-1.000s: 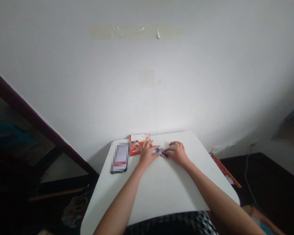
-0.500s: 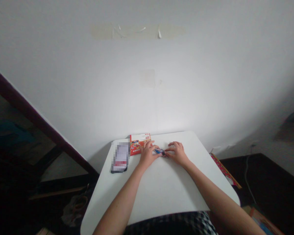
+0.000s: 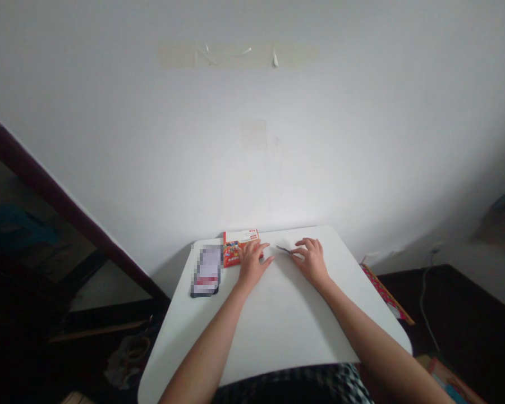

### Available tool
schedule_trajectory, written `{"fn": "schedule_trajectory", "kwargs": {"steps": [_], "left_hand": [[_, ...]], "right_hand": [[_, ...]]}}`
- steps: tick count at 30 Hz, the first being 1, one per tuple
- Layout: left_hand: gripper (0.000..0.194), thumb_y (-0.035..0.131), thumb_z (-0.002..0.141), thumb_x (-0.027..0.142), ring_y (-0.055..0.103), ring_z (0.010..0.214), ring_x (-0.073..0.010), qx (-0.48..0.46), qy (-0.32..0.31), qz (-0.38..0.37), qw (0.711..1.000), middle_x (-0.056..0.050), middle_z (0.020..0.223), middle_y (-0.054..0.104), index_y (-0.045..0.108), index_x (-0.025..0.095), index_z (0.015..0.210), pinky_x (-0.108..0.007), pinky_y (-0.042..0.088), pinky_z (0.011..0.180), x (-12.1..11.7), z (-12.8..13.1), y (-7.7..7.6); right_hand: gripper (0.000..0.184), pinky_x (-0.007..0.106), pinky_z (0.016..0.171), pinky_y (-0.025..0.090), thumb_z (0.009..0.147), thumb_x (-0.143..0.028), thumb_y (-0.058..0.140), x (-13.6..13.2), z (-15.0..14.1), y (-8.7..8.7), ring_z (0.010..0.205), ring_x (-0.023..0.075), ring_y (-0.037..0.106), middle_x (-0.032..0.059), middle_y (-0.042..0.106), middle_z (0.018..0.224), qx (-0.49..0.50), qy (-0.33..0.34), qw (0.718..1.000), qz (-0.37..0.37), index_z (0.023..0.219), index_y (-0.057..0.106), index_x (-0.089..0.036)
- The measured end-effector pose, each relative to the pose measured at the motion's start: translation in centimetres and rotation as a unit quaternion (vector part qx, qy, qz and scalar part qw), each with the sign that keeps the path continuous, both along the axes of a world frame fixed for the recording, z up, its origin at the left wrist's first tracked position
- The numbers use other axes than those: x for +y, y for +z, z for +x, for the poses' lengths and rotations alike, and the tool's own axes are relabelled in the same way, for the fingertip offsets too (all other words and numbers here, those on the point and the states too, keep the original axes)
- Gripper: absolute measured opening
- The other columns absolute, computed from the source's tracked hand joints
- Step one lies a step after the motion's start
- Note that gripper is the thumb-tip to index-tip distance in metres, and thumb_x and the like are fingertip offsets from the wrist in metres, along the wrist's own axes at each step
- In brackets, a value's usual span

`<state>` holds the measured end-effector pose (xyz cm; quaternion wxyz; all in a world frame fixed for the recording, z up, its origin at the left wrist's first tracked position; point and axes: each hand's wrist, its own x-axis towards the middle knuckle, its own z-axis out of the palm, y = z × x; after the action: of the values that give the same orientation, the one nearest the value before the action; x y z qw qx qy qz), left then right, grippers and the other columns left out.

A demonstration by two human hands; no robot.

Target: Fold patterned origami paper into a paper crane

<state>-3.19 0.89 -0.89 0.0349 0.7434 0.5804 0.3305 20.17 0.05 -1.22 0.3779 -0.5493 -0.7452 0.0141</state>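
Observation:
Between the thumb and fingertips of my right hand (image 3: 311, 259) is a thin, flat piece like a card (image 3: 283, 249), turned nearly edge-on, so its face hardly shows. My left hand (image 3: 251, 262) holds nothing; its thumb and fingers are spread, with a gap between it and the card. Behind the left fingers lies a red and white printed box (image 3: 232, 253), partly covered by them. Both hands are over the far half of the white table (image 3: 278, 325).
A phone (image 3: 208, 272) with a blurred-out screen lies left of the box. The wall (image 3: 252, 179) rises directly behind the table. A red patterned item with a yellow edge (image 3: 385, 292) is beyond the table's right side.
My left hand has let go of the colourful card, which both hands were touching. The right hand has lifted it slightly and turned it from showing its printed face to nearly edge-on.

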Motion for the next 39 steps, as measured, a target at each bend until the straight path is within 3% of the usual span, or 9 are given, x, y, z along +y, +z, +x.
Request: {"fn": "schedule_trajectory", "kwargs": {"steps": [9, 18, 23, 31, 39], "left_hand": [[0.025, 0.075, 0.087, 0.039, 0.049, 0.136, -0.0295, 0.006, 0.008, -0.009, 1.000, -0.006, 0.139, 0.061, 0.077, 0.036, 0.112, -0.062, 0.016, 0.126, -0.2, 0.1, -0.2], [0.019, 0.072, 0.090, 0.041, 0.040, 0.143, -0.0337, 0.038, -0.013, -0.024, 0.999, -0.003, 0.147, 0.058, 0.081, 0.041, 0.106, -0.067, 0.011, 0.126, -0.3, 0.4, -0.2], [0.018, 0.074, 0.087, 0.045, 0.040, 0.144, -0.0352, 0.035, -0.015, -0.035, 0.999, -0.002, 0.147, 0.058, 0.082, 0.040, 0.103, -0.072, 0.007, 0.125, -0.5, 0.7, 0.1], [0.020, 0.082, 0.080, 0.044, 0.042, 0.143, -0.0355, 0.018, -0.010, -0.073, 0.997, -0.004, 0.147, 0.058, 0.083, 0.036, 0.099, -0.072, 0.015, 0.124, -0.9, 1.4, 1.0], [0.030, 0.084, 0.079, 0.040, 0.044, 0.142, -0.0359, 0.008, -0.014, -0.079, 0.997, -0.004, 0.147, 0.058, 0.081, 0.039, 0.109, -0.072, 0.015, 0.125, -0.9, 1.5, 1.0]], "right_hand": [[0.016, 0.071, 0.120, 0.012, 0.095, -0.036, 0.065, 0.0, -0.9, -0.4, 0.132, 0.0302, 0.051, 0.0033, 0.074, 0.116, -0.030, 0.028, 0.996, -0.079, 0.101, 0.079, -0.035], [0.019, 0.065, 0.122, 0.012, 0.099, -0.037, 0.060, -0.9, -1.7, 0.3, 0.125, 0.0262, 0.053, 0.0033, 0.075, 0.105, -0.042, 0.062, 0.994, -0.075, 0.101, 0.079, -0.034], [0.016, 0.062, 0.121, 0.018, 0.097, -0.034, 0.063, -0.5, -1.7, 0.0, 0.120, 0.0251, 0.057, 0.0037, 0.075, 0.109, -0.024, 0.084, 0.992, -0.088, 0.103, 0.078, -0.033], [0.028, 0.044, 0.109, 0.037, 0.091, -0.041, 0.072, 0.2, -1.4, -0.8, 0.121, 0.0278, 0.053, 0.0071, 0.072, 0.114, -0.029, 0.026, 0.994, -0.102, 0.116, 0.078, -0.031], [0.030, 0.042, 0.109, 0.038, 0.088, -0.036, 0.076, 0.3, -1.4, -1.0, 0.121, 0.0285, 0.052, 0.0073, 0.070, 0.118, -0.026, 0.028, 0.995, -0.095, 0.118, 0.078, -0.032]]}}
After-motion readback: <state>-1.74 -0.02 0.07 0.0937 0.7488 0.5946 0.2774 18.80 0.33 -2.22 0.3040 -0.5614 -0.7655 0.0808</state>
